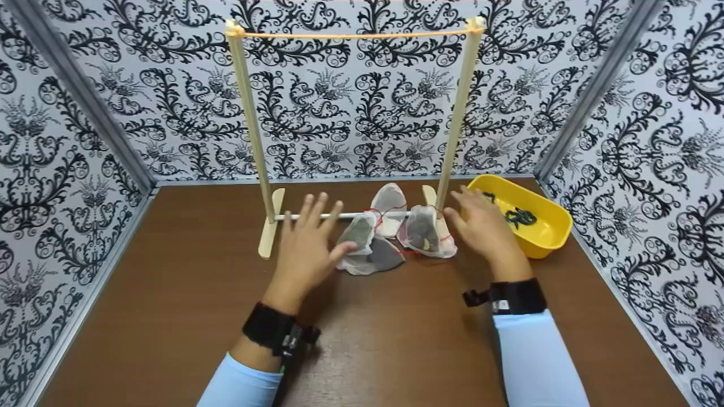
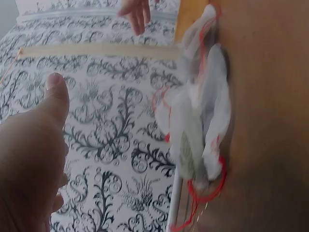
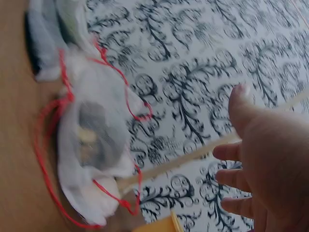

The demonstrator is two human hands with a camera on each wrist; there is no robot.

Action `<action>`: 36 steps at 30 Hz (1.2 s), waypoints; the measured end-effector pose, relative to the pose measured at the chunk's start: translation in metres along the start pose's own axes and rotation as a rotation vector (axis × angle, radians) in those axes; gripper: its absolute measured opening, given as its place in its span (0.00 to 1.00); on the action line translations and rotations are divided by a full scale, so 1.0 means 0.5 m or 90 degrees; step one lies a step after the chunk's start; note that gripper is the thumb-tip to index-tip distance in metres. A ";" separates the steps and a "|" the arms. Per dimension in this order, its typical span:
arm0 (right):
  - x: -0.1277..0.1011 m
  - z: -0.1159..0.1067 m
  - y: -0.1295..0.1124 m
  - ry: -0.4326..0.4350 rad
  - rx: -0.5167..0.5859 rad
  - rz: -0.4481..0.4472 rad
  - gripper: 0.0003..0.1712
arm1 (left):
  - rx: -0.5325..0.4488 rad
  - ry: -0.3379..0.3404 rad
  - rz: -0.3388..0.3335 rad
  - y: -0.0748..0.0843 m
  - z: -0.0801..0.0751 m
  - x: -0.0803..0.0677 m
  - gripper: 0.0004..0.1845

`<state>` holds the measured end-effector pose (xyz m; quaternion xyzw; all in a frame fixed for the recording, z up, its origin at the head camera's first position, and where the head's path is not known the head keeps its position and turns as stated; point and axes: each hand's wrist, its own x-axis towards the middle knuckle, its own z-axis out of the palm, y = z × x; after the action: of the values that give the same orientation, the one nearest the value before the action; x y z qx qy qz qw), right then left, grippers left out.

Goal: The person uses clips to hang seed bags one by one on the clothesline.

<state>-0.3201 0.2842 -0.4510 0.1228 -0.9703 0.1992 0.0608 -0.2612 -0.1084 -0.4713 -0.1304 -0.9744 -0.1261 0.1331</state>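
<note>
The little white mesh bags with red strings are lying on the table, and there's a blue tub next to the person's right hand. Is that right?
Nearly. The tub beside the right hand is yellow, not blue, as the head view shows. The white mesh bags with red strings do lie on the table.

I logged a yellow bin (image 1: pixel 551 229) holding dark clips (image 1: pixel 520 216) at right, on the brown table (image 1: pixel 169 305), beside patterned walls (image 1: pixel 350 107).
</note>
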 end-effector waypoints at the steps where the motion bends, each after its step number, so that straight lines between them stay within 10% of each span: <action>1: 0.003 -0.006 0.012 0.001 0.006 0.005 0.40 | 0.001 -0.008 0.006 0.009 0.005 0.000 0.53; 17: 0.107 -0.061 0.159 -0.209 0.007 0.090 0.35 | 0.014 -0.100 0.202 0.143 0.057 -0.041 0.52; 36: 0.090 -0.079 0.186 -0.225 -0.005 0.149 0.18 | -0.008 -0.116 0.245 0.181 0.064 -0.060 0.47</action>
<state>-0.3850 0.3731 -0.4419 0.0423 -0.9742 0.1766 -0.1336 -0.2144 -0.0214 -0.4910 -0.3255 -0.9387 -0.0923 0.0655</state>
